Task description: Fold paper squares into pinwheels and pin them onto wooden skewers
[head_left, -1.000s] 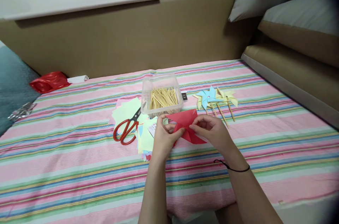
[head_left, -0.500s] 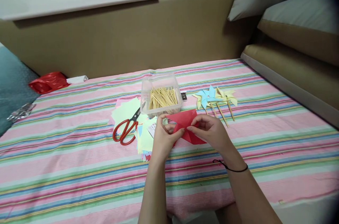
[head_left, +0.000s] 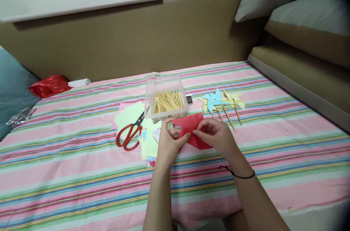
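A piece of red paper (head_left: 190, 122), partly folded with pointed flaps, is held up between both hands over the striped cloth. My left hand (head_left: 172, 140) grips its left side, thumb pressed near the middle. On the right part, my right hand (head_left: 214, 133) pinches a flap between thumb and fingers; a dark cord circles that wrist. Just beyond the paper stands a clear plastic box (head_left: 150, 109) of wooden sticks (head_left: 168, 101). Left of my hands lie red-handled scissors (head_left: 129, 135) on coloured paper sheets (head_left: 150, 146). Finished paper pinwheels (head_left: 214, 100) on sticks lie to the right.
The striped cloth (head_left: 82, 158) covers the whole surface. A small dark packet (head_left: 189, 100) sits beside the box. At the far left are a red plastic bag (head_left: 50, 86), a white item (head_left: 79, 82) and a clear wrapper (head_left: 21, 116). Cushions (head_left: 308, 19) stand at the right.
Both hands keep the same hold on the red paper, with almost no movement. The whole view has shifted very slightly.
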`<state>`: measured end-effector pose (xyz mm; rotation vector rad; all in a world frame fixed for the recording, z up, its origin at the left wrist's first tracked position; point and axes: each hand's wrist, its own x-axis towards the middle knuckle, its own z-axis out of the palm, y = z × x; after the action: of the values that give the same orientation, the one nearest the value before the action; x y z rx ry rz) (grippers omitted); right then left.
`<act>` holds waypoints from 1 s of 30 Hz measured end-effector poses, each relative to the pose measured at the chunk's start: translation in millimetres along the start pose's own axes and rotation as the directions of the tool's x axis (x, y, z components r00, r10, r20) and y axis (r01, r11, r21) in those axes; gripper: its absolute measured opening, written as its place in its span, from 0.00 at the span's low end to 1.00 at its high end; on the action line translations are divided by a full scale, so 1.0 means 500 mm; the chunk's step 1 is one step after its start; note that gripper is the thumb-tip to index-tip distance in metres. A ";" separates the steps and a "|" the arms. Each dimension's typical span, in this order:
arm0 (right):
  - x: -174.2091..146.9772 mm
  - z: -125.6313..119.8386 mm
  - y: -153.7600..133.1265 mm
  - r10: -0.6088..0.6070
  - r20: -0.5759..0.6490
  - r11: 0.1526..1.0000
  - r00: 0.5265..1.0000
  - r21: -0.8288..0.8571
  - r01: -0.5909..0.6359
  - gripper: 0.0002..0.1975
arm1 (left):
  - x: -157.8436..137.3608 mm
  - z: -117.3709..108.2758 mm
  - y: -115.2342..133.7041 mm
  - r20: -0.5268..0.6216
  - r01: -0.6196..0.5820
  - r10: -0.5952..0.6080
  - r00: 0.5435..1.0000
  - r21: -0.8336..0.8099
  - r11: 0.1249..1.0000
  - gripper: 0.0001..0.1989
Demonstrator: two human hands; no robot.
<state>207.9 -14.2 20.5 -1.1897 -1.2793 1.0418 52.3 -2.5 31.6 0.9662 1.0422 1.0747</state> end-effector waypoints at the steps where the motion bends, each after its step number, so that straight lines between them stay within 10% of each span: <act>1: 0.000 0.000 0.000 0.000 -0.004 1.000 1.000 0.006 0.000 0.09 | 0.000 0.001 0.000 -0.001 -0.002 0.002 1.000 -0.001 1.000 0.29; 24: -0.001 0.001 -0.005 -0.032 -0.026 0.997 0.999 -0.064 0.030 0.12 | -0.003 0.003 0.003 0.000 0.004 -0.004 1.000 -0.006 1.000 0.30; 30: -0.004 0.008 -0.008 0.049 -0.036 0.987 0.998 0.155 -0.043 0.25 | -0.004 0.006 0.004 -0.014 0.005 -0.006 1.000 -0.025 1.000 0.31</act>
<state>203.6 -16.3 24.1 -1.1206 -1.1235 1.1244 54.4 -4.1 34.7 0.9362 1.0402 1.0894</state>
